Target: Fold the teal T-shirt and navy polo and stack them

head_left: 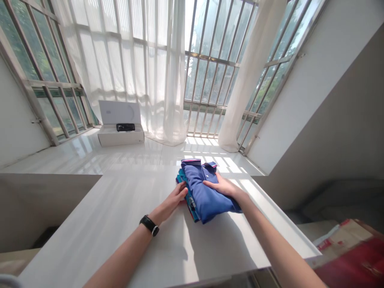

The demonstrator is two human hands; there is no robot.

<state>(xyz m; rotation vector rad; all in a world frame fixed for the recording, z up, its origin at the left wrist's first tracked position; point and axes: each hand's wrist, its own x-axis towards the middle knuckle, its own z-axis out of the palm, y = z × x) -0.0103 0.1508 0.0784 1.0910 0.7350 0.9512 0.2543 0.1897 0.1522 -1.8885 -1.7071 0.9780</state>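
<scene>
A folded blue shirt is held between both hands, over the white table, and its position serves for placing everything else. Teal folded clothing is seen underneath it, showing along its left edge. Whether the bottom of the bundle is touching the table cannot be told.

By the right hand, the shirt is held at its right edge, just below the collar: the thumb is laid across the top, spread wide from the fingers, which are partly hidden. The left hand is placed at the shirt's left side, against the teal clothing; its thumb and fingers are set close together, but whether cloth is pinched or only pressed cannot be told.

For a good hold, the layers are best supported from below and pressed lightly from both sides, so that the shirt is not slid off the clothing under it. The loose right corner probably needs the most care, and a hard squeeze is best avoided, since creases seem likely. An open white box is seen beyond the shirt, well to its left.
</scene>
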